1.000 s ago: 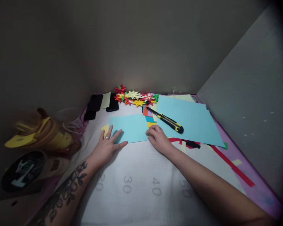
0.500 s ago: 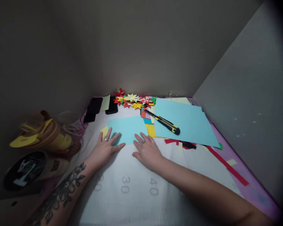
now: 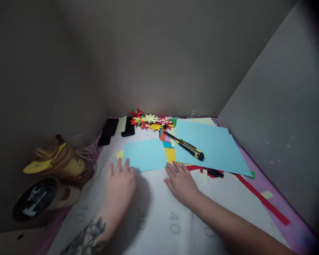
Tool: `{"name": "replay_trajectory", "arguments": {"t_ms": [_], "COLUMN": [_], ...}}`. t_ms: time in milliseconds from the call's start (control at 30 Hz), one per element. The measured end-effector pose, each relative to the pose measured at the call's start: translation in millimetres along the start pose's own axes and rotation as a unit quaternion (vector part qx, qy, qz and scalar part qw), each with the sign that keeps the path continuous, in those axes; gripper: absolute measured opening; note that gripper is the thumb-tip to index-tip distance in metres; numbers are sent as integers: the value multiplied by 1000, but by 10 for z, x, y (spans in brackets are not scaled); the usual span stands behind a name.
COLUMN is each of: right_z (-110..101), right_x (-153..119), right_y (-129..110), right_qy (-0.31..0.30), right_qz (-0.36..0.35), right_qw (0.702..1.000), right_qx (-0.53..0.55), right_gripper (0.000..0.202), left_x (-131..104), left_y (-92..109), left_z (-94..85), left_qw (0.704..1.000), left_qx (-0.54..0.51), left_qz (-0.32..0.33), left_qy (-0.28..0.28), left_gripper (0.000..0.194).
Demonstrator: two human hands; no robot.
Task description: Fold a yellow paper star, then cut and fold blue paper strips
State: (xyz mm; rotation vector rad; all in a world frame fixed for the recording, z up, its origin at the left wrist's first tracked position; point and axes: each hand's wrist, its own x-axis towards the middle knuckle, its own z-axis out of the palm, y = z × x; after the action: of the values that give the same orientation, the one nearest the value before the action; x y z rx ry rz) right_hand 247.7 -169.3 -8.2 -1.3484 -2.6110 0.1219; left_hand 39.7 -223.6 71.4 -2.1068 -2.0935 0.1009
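A light blue sheet (image 3: pixel 145 154) lies flat on the white cloth, with a yellow corner (image 3: pixel 119 155) showing at its left. My left hand (image 3: pixel 121 182), blurred, is at the sheet's lower left corner, fingers apart and holding nothing; its shadow falls on the cloth. My right hand (image 3: pixel 181 180) rests past the sheet's lower right corner, fingers spread, fingertips near a yellow paper (image 3: pixel 170 154). A yellow and black cutter (image 3: pixel 184 145) lies across a larger light blue sheet (image 3: pixel 211 147) at the right.
Folded paper stars (image 3: pixel 150 119) line the back beside a black phone (image 3: pixel 128 127). Red strips (image 3: pixel 263 198) and scraps lie at the right. Along the left edge stand a yellow-lidded container (image 3: pixel 61 161) and a black-lidded cup (image 3: pixel 35 199). Walls rise behind and at the right.
My left hand has drawn back toward me from the small blue sheet. My right hand has moved right, off that sheet. The view has tilted up slightly.
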Motion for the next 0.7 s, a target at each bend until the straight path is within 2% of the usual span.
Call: {"name": "replay_trajectory", "arguments": {"t_ms": [33,67,133,200,267,333,433,500,633,700], "right_z": [-6,-15,-35,-48,-51,-49,-63,-102,-244,-283], "right_x": [-3,-6,-13,-20,-27,-36,-37,-1,259,473], "right_y": [5,10,18,23,27,33,44,26,-210,-439], "right_qy": [-5,-11,-20,-27,-33,-41,-53,-60,-62,-55], "right_qz": [1,1,1,4,11,17,25,29,37,8], "right_qw": [1000,1000,1000,1000,999,999,998,997,997,997], "right_qx": [0,0,5,13,20,23,27,25,17,51], "right_gripper": [41,42,42,43,44,44,45,44,44,57], "left_x": [101,208,411,552,594,542,387,308,268,273], "left_y": [146,280,469,502,368,122,-269,-442,-526,-511], "left_z": [-25,-11,124,342,555,707,819,853,881,876], "left_qw": [999,992,973,968,971,980,991,994,996,996], "left_qx": [-29,-62,-120,-153,-156,-145,-116,-99,-78,-71], "left_qz": [40,106,195,187,158,111,27,-9,-19,-19], "left_qy": [10,13,-11,-61,-82,-77,-61,-54,-47,-46], "left_gripper": [40,43,51,63,67,67,65,64,64,64]}}
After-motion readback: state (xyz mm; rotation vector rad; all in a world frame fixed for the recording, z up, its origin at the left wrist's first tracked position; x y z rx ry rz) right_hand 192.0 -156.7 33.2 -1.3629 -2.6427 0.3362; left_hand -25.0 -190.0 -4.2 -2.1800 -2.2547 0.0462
